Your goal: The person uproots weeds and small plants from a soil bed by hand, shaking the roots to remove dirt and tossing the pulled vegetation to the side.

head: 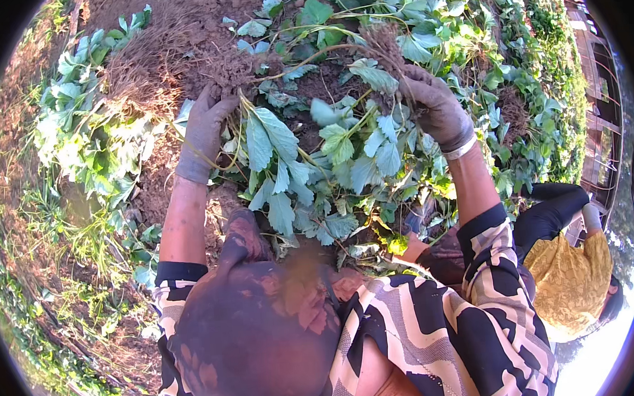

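Observation:
Both my hands wear dirt-covered grey gloves. My left hand [208, 128] is closed around the base of a leafy plant [273, 141], whose toothed green leaves hang down to its right; soil clings around the fingertips. On the other side, my right hand [436, 105] grips a second leafy plant [382, 151] near its soil-caked roots [384, 46]. A long thin runner [315, 53] arches between the two hands. Leaves and soil partly hide the fingertips of both hands.
Uprooted plants with bare roots [146, 72] lie on the soil at the left. Dense green foliage [536, 79] covers the ground at the right. A co-worker in a yellow patterned top [569, 281] bends close by at the lower right, before a brick-coloured structure [600, 108].

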### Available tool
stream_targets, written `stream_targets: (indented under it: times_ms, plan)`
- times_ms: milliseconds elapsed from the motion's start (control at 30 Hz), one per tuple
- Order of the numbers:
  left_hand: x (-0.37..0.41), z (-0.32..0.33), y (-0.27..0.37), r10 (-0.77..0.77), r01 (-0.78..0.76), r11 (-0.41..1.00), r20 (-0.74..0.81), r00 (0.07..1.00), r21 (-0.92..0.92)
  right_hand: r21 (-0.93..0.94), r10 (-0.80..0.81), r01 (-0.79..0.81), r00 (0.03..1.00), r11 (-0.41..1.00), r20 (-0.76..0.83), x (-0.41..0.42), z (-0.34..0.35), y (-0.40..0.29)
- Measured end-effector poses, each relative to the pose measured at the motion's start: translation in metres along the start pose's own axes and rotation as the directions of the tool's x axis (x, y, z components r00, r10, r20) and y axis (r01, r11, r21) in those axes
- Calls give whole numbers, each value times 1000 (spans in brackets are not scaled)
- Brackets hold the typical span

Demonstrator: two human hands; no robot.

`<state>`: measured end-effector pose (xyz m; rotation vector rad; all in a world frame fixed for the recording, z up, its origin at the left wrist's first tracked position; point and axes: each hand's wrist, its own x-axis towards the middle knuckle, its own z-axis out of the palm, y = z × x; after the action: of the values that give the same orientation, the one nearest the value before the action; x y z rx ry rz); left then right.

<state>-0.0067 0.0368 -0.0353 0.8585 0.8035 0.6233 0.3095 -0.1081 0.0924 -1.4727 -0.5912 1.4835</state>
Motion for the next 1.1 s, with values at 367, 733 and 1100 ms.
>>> stream_targets:
  times_ms: [367, 733, 1100]
  plan:
    - [0, -12, -19, 235, -245, 968, 139, 962, 58, -733, -388, -3, 847, 680, -363, -43, -61, -36]
    - [18, -10, -25, 318, -354, 873, 158, 935, 334, -784, -806, 286, 426, 551, -410, -76, -72, -85]
    - [7, 72, 50, 376, -427, 635, 225, 899, 643, -488, -237, 86, 937, 869, -256, -19, 46, -46]
